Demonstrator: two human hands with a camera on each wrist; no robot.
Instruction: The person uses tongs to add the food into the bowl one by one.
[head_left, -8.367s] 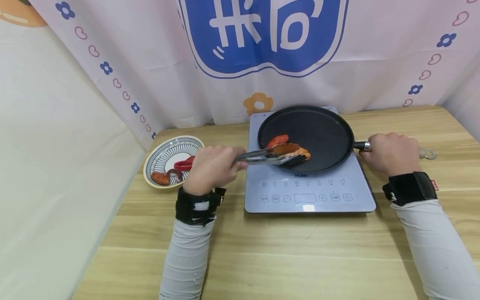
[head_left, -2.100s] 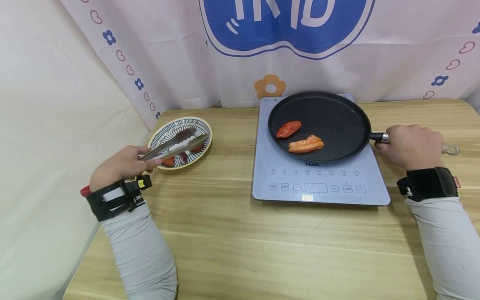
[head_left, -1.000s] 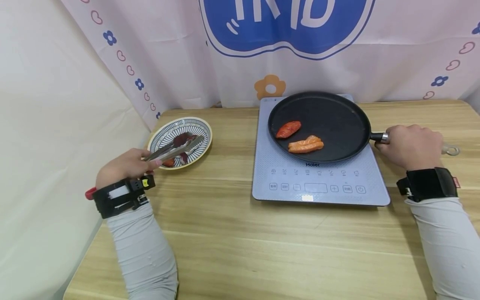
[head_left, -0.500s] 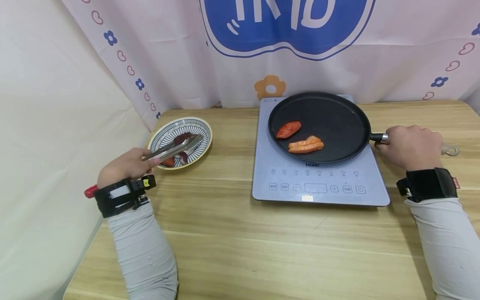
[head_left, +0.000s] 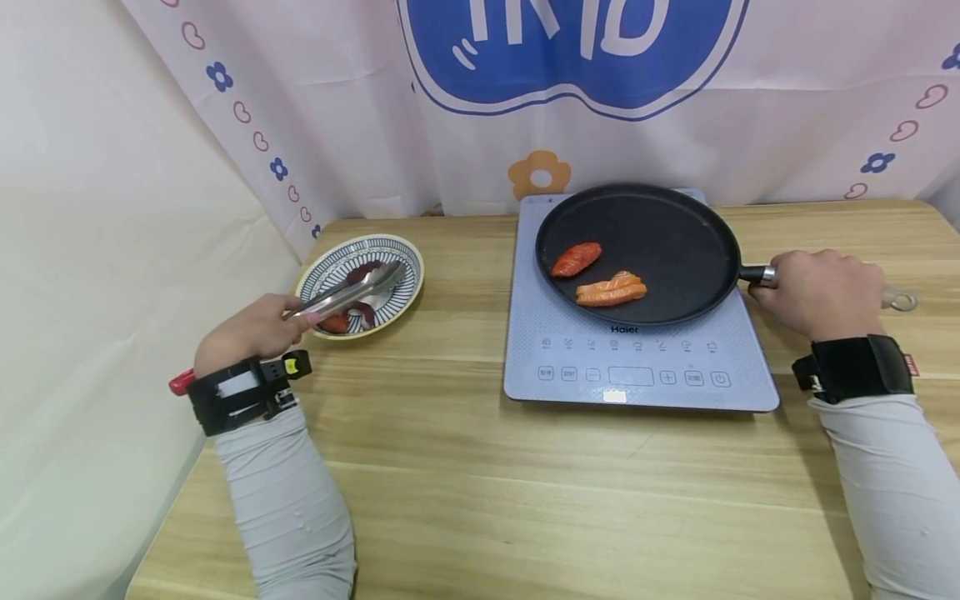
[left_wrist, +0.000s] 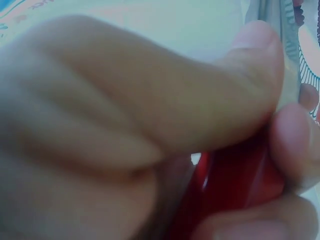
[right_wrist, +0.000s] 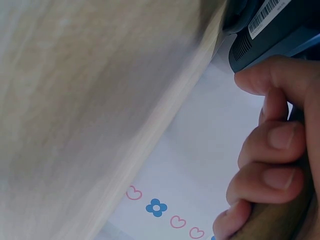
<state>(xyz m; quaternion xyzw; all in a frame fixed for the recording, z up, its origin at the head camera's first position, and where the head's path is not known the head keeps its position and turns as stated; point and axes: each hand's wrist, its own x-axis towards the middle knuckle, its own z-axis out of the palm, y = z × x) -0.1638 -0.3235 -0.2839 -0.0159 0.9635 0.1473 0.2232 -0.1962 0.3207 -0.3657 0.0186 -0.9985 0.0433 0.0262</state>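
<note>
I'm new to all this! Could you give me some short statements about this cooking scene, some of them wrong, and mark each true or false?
1. The left hand holds metal tongs with their ends over the patterned plate. True.
2. The right hand lies flat on the table. False: it grips the pan handle.
3. The black pan sits on the cooktop. True.
4. The pan holds nothing. False: a red piece of food and an orange piece of food lie in it.
5. The plate stands on the cooktop. False: it stands on the wooden table, to the left of the cooktop.
</note>
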